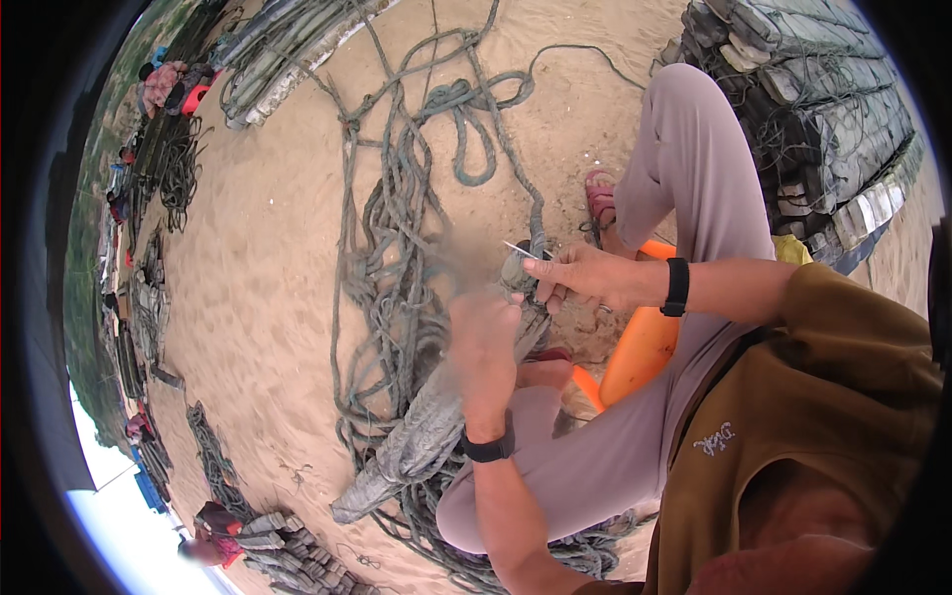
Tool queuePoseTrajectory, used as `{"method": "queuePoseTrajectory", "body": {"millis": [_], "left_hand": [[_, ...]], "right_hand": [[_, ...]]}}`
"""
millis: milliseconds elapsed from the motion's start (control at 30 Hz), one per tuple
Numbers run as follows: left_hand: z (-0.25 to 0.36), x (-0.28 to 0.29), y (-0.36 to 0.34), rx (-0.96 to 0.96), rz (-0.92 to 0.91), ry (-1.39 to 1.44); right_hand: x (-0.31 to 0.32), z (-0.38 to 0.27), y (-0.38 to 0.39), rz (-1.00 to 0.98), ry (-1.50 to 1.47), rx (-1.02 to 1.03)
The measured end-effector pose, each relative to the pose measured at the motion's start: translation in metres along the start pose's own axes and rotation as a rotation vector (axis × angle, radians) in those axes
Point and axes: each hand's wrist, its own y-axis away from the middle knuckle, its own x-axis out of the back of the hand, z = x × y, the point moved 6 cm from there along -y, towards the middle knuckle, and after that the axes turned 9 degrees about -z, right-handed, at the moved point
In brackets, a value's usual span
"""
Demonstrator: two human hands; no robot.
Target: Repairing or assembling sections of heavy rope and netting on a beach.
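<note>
And here's the right hand [585, 278], thumb and forefinger closed firmly on a slim pale tool [519, 250], grip short, likely for fine control, the point out to the left above the bundle's far end! The grey bundle [421, 426] slants from near left up to both hands, laid along the left leg [585, 476], probably so it sits steady within easy reach. The left hand [486, 347] is over that far end, fingers seemingly curled, but it's badly blurred: can't tell how tight, or on what. Look at the arms: right forearm level from the right, left forearm rising steeply from the near edge, wrists almost meeting, with a rope heap [392, 238] just left
</note>
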Motion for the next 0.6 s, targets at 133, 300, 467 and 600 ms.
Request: {"method": "queuePoseTrajectory", "body": {"millis": [133, 300, 467, 600], "left_hand": [[-0.009, -0.013, -0.004, 0.03, -0.128, 0.094], [-0.045, -0.007, -0.005, 0.11, -0.08, -0.233], [-0.058, -0.038, -0.004, 0.029, -0.129, -0.619], [-0.065, -0.04, -0.007, 0.019, -0.025, -0.506]], "right_hand": [[-0.022, 0.02, -0.003, -0.36, -0.323, -0.162], [-0.01, 0.012, 0.01, -0.129, -0.342, -0.188], [0.008, -0.005, 0.024, -0.28, -0.209, -0.119], [0.014, -0.007, 0.02, -0.303, -0.241, -0.135]]}}
